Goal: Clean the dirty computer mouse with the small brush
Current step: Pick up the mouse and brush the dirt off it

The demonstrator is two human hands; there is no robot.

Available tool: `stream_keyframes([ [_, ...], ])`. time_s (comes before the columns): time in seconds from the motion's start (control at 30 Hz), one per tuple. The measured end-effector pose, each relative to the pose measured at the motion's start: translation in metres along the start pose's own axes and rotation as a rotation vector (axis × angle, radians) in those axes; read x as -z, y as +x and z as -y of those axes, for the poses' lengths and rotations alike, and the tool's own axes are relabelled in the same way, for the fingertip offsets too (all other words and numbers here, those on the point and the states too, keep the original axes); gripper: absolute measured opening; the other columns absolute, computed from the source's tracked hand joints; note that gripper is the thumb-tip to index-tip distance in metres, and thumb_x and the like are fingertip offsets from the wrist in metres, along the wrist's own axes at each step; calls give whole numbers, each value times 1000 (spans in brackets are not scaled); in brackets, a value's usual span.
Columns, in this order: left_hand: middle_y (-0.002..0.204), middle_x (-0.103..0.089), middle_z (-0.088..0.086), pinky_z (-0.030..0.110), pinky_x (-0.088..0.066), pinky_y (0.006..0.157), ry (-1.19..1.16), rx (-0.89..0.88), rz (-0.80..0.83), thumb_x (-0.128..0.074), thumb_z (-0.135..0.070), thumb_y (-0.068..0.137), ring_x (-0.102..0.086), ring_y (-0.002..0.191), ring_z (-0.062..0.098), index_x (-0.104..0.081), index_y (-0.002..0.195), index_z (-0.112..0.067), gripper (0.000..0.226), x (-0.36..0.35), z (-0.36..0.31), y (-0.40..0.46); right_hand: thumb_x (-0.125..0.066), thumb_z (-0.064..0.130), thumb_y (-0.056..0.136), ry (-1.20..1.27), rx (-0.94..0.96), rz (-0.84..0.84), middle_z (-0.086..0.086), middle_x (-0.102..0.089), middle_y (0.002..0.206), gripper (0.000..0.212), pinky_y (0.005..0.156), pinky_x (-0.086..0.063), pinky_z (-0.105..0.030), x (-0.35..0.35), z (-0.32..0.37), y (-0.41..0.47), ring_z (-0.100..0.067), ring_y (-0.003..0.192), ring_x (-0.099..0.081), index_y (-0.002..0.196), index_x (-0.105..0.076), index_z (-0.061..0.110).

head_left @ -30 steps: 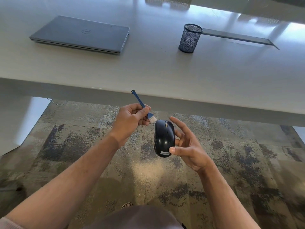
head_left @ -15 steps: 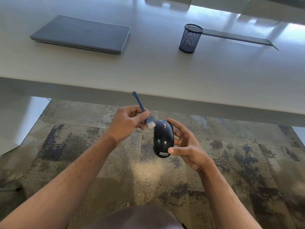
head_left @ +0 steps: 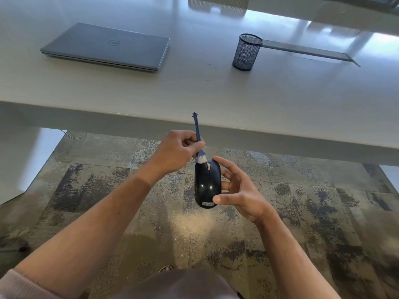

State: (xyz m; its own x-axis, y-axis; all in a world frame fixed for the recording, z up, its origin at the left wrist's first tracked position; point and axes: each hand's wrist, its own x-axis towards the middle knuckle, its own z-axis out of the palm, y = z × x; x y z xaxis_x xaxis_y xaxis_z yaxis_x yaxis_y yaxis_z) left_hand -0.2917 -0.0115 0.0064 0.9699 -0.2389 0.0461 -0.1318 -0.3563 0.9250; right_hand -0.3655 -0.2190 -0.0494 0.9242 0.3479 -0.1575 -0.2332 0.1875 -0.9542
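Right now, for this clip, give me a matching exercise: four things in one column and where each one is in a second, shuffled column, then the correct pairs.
Things:
1. brush
2. mouse
3. laptop
4. mesh cup

Places:
A. closed, on the left of the desk
B. gripped in the left hand, bristles at the mouse's front end
C. upright on the desk, right of the laptop
D. held in the right hand, above the carpet

Pairs: 1-B, 2-D, 3-A, 4-C
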Motion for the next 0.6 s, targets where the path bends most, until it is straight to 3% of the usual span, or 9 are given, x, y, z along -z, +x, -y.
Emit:
stream_keyframes([
  [0.17, 72, -68, 2, 23, -54, 61, -35, 12, -144, -66, -18, 91, -61, 59, 7, -72, 92, -14, 7, 0, 2, -1, -78, -15, 65, 4, 0, -9, -7, -62, 136, 91, 93, -56, -56, 1, -2, -3, -40, 118, -64, 145, -50, 18],
  [0.4, 72, -65, 3, 26, -48, 59, -111, -28, 99, -65, -15, 91, -57, 61, 10, -70, 93, -6, 11, 3, -3, -8, -76, -18, 66, 0, 0, 25, -13, -58, 140, 92, 96, -53, -61, 1, -2, -4, -42, 120, -62, 146, -48, 18],
  [0.6, 78, -70, 1, 18, -48, 60, -31, -31, 44, -66, -19, 91, -61, 61, 3, -71, 95, -16, 8, -8, -2, -3, -83, -7, 62, 11, -8, 61, -20, -54, 143, 95, 95, -53, -62, 1, -1, -4, -42, 118, -63, 147, -47, 17],
])
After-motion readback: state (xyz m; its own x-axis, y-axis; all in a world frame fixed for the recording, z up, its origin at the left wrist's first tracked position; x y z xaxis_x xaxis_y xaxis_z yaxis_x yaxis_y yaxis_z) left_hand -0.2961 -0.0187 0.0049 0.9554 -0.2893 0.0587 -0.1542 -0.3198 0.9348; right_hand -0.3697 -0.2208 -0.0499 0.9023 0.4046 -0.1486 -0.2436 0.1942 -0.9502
